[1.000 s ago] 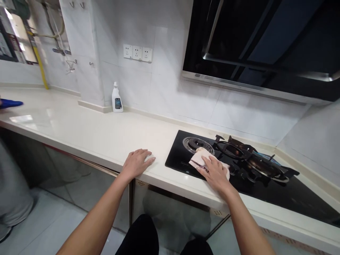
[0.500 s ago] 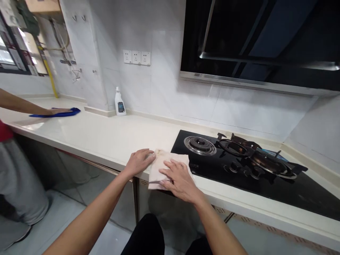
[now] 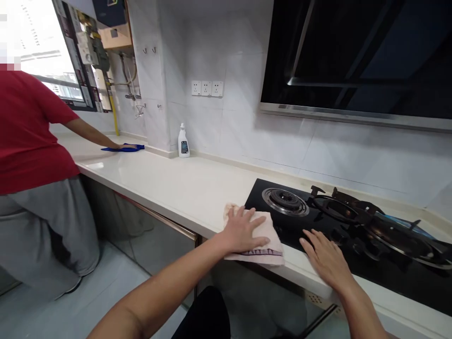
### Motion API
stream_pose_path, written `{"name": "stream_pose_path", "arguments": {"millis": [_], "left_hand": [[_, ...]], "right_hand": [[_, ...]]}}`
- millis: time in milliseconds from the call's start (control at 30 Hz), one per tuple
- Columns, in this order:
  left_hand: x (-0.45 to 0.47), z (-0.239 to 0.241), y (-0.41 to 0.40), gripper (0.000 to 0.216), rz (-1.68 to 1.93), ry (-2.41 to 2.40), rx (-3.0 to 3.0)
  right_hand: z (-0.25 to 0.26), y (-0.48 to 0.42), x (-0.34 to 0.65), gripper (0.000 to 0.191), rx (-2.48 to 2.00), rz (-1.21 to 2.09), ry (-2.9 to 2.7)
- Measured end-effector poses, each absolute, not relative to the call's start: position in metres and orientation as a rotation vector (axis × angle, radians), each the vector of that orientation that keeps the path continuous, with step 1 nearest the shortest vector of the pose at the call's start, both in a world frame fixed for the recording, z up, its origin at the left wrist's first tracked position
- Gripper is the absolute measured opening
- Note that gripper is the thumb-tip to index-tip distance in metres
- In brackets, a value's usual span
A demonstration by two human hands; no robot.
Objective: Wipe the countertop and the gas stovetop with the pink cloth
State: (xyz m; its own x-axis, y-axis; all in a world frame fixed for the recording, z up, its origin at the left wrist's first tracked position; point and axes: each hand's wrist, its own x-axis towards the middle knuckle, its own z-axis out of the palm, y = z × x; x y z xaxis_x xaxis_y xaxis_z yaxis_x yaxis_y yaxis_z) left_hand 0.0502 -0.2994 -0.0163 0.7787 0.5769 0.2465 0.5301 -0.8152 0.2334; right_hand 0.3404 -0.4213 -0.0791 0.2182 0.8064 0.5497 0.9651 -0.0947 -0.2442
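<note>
My left hand (image 3: 243, 230) lies flat with its fingers spread on a pale pink cloth (image 3: 264, 230). The cloth has a purple patterned band and hangs slightly over the front edge of the white counter (image 3: 169, 188). It overlaps the near left corner of the black gas stove (image 3: 293, 238). To the right of the cloth, my right hand (image 3: 326, 259) rests at the stove's front edge, fingers stretched out and nothing in them.
A white spray bottle (image 3: 183, 142) stands against the wall. At far left a person in a red shirt (image 3: 31, 132) presses a blue cloth (image 3: 127, 148) on the counter. Dark pan supports (image 3: 353, 209) lie on the stove's right side, under a black range hood (image 3: 353, 56).
My left hand has moved right onto the cloth, and my right hand has come off it to the right. The view has swung left, showing more of the other person.
</note>
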Motion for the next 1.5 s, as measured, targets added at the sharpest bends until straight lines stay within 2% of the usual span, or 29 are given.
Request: {"name": "stream_pose_path", "arguments": {"millis": [67, 233, 467, 667, 867, 1000, 1167, 1333, 1500], "left_hand": [[0.061, -0.021, -0.313, 0.085, 0.453, 0.798, 2.844], [0.09, -0.034, -0.35, 0.072, 0.553, 0.492, 2.962], [0.088, -0.048, -0.353, 0.067, 0.886, 0.541, 2.94], [0.038, -0.05, -0.319, 0.067, 0.912, 0.762, 2.905], [-0.051, -0.044, -0.254, 0.046, 0.994, 1.304, 2.78], [-0.107, -0.034, -0.214, 0.041, 0.944, 1.675, 2.644], [-0.133, -0.021, -0.196, 0.044, 0.738, 1.86, 2.559], [-0.107, -0.02, -0.226, 0.055, 0.553, 1.841, 2.673], [-0.058, -0.019, -0.255, 0.061, 0.507, 1.535, 2.91]], "right_hand": [[-0.095, -0.422, 0.345, 0.073, -1.996, -0.396, -1.671], [-0.109, -0.422, 0.352, 0.074, -2.067, -0.407, -1.736], [-0.119, -0.424, 0.366, 0.075, -2.187, -0.459, -1.805], [-0.119, -0.424, 0.36, 0.081, -2.211, -0.405, -1.712], [-0.12, -0.423, 0.356, 0.084, -2.177, -0.443, -1.681], [-0.13, -0.421, 0.364, 0.082, -2.154, -0.443, -1.696], [-0.15, -0.414, 0.38, 0.081, -2.12, -0.438, -1.716], [-0.161, -0.408, 0.389, 0.07, -2.062, -0.506, -1.792], [-0.167, -0.409, 0.397, 0.064, -2.041, -0.49, -1.794]]}}
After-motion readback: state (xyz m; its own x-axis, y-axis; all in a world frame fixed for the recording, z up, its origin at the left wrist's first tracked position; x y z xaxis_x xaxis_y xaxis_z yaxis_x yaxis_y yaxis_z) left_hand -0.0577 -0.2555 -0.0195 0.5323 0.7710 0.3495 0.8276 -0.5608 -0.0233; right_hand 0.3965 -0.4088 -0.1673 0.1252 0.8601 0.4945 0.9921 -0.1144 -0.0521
